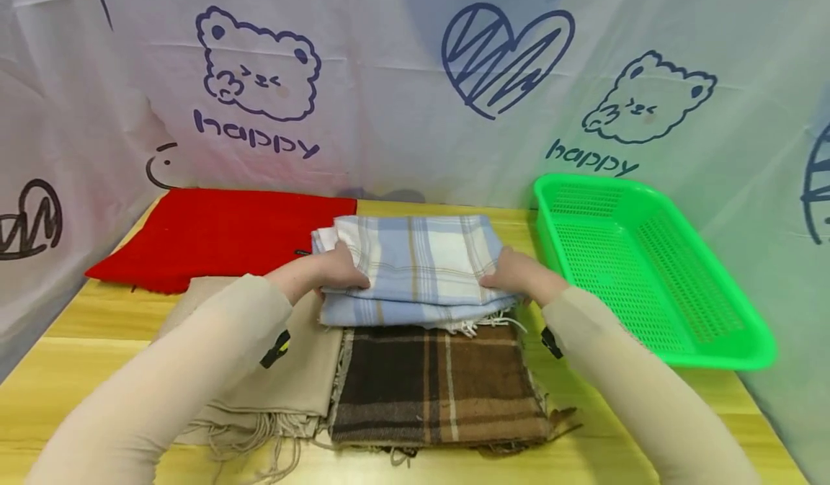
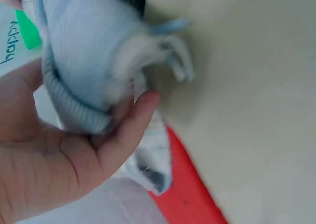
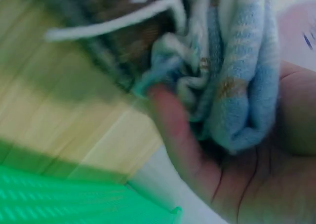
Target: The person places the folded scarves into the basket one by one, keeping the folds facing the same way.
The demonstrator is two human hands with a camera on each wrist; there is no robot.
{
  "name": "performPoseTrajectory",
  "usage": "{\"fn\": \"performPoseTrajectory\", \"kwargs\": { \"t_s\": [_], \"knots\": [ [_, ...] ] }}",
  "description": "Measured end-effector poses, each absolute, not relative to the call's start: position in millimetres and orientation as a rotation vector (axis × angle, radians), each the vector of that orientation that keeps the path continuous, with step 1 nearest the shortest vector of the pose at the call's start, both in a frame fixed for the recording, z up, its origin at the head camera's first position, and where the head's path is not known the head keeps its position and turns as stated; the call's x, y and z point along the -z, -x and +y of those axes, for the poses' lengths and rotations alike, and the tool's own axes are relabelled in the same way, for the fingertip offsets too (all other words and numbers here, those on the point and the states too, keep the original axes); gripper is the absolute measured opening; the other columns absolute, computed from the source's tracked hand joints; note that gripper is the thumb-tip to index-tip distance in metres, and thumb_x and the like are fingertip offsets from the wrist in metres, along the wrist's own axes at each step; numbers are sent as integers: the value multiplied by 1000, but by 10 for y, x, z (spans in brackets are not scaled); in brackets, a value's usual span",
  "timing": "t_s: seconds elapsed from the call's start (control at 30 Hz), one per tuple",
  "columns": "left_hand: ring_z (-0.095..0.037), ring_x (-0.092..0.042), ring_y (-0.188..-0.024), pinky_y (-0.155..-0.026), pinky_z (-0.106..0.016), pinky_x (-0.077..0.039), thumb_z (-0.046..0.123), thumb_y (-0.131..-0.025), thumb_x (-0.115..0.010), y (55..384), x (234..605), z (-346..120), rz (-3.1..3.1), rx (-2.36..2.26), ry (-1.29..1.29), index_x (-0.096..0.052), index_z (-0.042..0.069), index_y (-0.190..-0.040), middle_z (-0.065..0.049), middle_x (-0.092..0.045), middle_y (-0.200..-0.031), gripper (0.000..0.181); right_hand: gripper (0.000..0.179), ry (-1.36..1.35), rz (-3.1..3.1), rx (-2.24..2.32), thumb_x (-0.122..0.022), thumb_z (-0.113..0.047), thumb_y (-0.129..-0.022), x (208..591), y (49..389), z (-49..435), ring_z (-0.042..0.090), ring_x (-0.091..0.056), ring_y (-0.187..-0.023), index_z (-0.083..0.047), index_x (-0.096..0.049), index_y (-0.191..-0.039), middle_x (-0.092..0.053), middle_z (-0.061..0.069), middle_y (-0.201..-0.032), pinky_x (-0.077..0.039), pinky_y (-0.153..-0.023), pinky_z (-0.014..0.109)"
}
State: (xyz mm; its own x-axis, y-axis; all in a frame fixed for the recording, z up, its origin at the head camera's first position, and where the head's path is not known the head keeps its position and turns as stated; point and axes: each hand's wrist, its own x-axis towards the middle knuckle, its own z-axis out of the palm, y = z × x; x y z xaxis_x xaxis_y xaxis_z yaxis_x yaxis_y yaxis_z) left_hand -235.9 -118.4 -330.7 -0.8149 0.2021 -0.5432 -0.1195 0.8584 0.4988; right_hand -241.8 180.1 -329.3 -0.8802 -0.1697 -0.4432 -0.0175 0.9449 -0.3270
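Both hands hold a folded blue-and-white plaid scarf (image 1: 421,254) with white fringe, one at each side. My left hand (image 1: 333,267) grips its left edge, thumb on top; in the left wrist view the fingers (image 2: 133,130) curl under the folded layers. On the opposite edge, my right hand (image 1: 521,276) pinches the fold, and the right wrist view shows the stacked layers (image 3: 242,81) between thumb and fingers. Directly below lies a folded brown-and-black plaid scarf (image 1: 441,384), its far part hidden under the blue one.
A beige fringed scarf (image 1: 298,370) lies on the left, partly behind my left sleeve. Behind it is a red cloth (image 1: 240,233). A green plastic basket (image 1: 616,276) stands on the right of the wooden table (image 1: 84,355). A printed curtain (image 1: 389,110) hangs at the back.
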Motion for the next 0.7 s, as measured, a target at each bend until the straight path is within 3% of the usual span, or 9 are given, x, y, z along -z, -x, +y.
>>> {"fn": "performPoseTrajectory", "kwargs": {
  "t_s": [0.07, 0.13, 0.2, 0.27, 0.33, 0.4, 0.47, 0.57, 0.7],
  "knots": [
    [-36, -48, -115, -65, -41, -56, 37, -90, -50, 2304, 3388, -1247, 2415, -782, 4, 11, -14, -142, -29, -11, -150, 95, 86, 104, 2705, 268, -53, -40, -93, 3289, 2308, 1762, 43, -57, -104, 18, -11, -141, -23, 37, -145, -54, -76, 47],
    [-36, -56, -106, -64, -41, -57, 42, -92, -46, 2248, 3431, -1312, 2409, -866, 43, 12, -13, -142, -31, -13, -148, 94, 84, 102, 2810, 137, -52, -46, -92, 3266, 2181, 1743, 42, -58, -100, 17, -23, -138, -38, 35, -135, -54, -74, 47],
    [-36, -59, -96, -64, -42, -57, 45, -93, -42, 2196, 3454, -1361, 2379, -952, 83, 7, -13, -142, -31, -16, -145, 91, 72, 135, 2882, 53, -51, -52, -91, 3251, 2044, 1741, 36, -62, -85, 14, -46, -120, -57, 28, -109, -54, -64, 43],
    [-37, -59, -97, -70, -43, -57, 46, -94, -39, 2161, 3473, -1385, 2335, -1020, 106, 3, -12, -143, -30, -18, -144, 87, 64, 166, 2850, 151, -48, -55, -91, 3271, 1924, 1752, 23, -55, -58, 9, -56, -97, -56, 15, -76, -47, -47, 32],
    [-39, -53, -111, -83, -47, -53, 43, -94, -39, 2138, 3487, -1384, 2257, -1116, 125, 0, -10, -143, -27, -18, -144, 82, 62, 174, 2684, 442, -43, -55, -93, 3329, 1833, 1761, 17, -51, -51, 4, -60, -89, -54, 7, -63, -46, -44, 29],
    [-39, -43, -122, -95, -50, -46, 40, -94, -39, 2125, 3502, -1369, 2193, -1192, 136, 0, -8, -143, -26, -15, -145, 79, 66, 108, 2417, 810, -36, -55, -95, 3426, 1785, 1751, 15, -56, -56, 6, -60, -99, -59, 7, -67, -51, -50, 30],
    [-37, -36, -127, -101, -51, -40, 35, -94, -41, 2117, 3518, -1347, 2148, -1253, 137, -2, -8, -143, -25, -16, -145, 76, 73, -5, 2140, 1150, -32, -55, -97, 3538, 1765, 1710, 22, -65, -74, 11, -46, -125, -65, 20, -90, -57, -64, 35],
    [-32, -37, -125, -103, -47, -39, 30, -93, -43, 2129, 3544, -1301, 2194, -1279, 93, -11, -11, -141, -25, -22, -144, 71, 79, -131, 1851, 1498, -27, -53, -98, 3688, 1760, 1600, 40, -57, -109, 9, -13, -144, -48, 35, -128, -53, -85, 44],
    [-32, -34, -130, -106, -44, -35, 25, -93, -45, 2160, 3520, -1222, 2322, -1278, 23, -17, -13, -141, -27, -23, -147, 67, 74, -246, 1694, 1767, -24, -47, -100, 3789, 1797, 1436, 50, -39, -126, 2, 2, -148, -29, 44, -137, -47, -95, 49]
  ]
}}
